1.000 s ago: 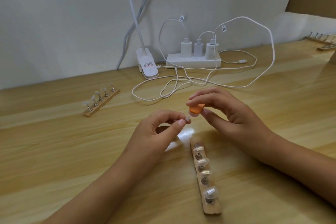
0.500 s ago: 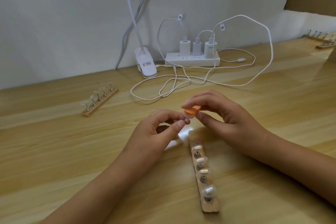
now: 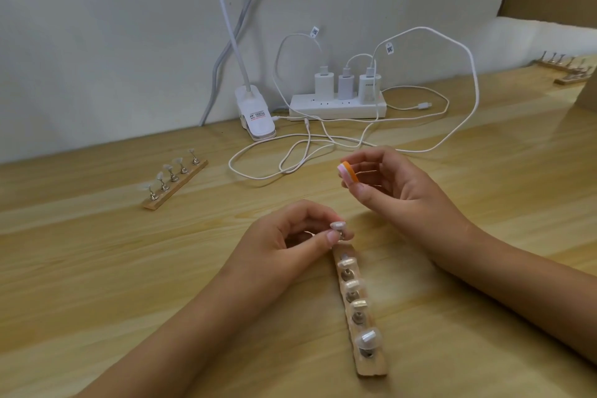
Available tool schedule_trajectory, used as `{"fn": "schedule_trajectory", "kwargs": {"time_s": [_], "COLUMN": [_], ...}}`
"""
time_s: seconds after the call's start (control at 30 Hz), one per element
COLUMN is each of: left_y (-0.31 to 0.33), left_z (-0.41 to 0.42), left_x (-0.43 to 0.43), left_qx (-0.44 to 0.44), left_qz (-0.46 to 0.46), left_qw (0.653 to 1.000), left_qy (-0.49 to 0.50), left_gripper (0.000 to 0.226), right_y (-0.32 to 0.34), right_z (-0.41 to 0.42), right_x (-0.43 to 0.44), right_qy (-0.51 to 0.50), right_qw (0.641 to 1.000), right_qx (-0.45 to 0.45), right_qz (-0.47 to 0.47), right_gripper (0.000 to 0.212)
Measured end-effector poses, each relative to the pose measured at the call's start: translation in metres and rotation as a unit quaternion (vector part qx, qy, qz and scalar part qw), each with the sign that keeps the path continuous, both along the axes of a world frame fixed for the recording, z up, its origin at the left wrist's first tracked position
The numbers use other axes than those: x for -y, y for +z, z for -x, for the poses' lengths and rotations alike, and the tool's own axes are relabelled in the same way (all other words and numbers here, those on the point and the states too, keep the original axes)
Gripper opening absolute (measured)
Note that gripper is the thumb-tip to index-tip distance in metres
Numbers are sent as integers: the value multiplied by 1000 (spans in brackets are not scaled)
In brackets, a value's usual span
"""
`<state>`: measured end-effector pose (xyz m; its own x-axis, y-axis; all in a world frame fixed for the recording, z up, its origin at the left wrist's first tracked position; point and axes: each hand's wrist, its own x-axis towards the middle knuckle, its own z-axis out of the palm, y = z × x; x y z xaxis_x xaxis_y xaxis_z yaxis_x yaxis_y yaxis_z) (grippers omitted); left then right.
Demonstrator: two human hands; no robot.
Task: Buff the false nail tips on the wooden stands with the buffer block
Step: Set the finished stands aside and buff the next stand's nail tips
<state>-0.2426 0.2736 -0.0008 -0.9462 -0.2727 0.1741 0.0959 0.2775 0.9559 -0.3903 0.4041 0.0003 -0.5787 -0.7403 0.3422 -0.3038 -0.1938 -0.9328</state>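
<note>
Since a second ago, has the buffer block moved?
Yes: the buffer block in the right hand has gone farther from the near wooden stand, toward the white cables.

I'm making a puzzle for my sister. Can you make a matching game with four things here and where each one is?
Things:
1 buffer block
2 nail tip at the near stand's far end
3 power strip
4 far stand

Places:
A against the wall
B pinched by the left hand
C alone on the table, left side
D held by the right hand

Pairs: 1-D, 2-B, 3-A, 4-C.
</note>
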Motion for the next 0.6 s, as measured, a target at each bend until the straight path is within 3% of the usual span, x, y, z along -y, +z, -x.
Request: {"fn": "schedule_trajectory", "kwargs": {"time_s": [0.37,0.6], "left_y": [-2,-4], "left_z": [4,2], "left_x": [-1,-2], "left_qx": [40,34], "left_qz": [171,219], "left_qw": [984,968], "left_qy": [7,118], "left_gripper": [10,8], "right_y": [1,3], "right_z": [0,1], "right_x": [1,0], "right_qy": [1,-4], "right_qw": [1000,998], "right_qx": [14,53], "right_qz": [-8,-16], "right_gripper": [27,31]}}
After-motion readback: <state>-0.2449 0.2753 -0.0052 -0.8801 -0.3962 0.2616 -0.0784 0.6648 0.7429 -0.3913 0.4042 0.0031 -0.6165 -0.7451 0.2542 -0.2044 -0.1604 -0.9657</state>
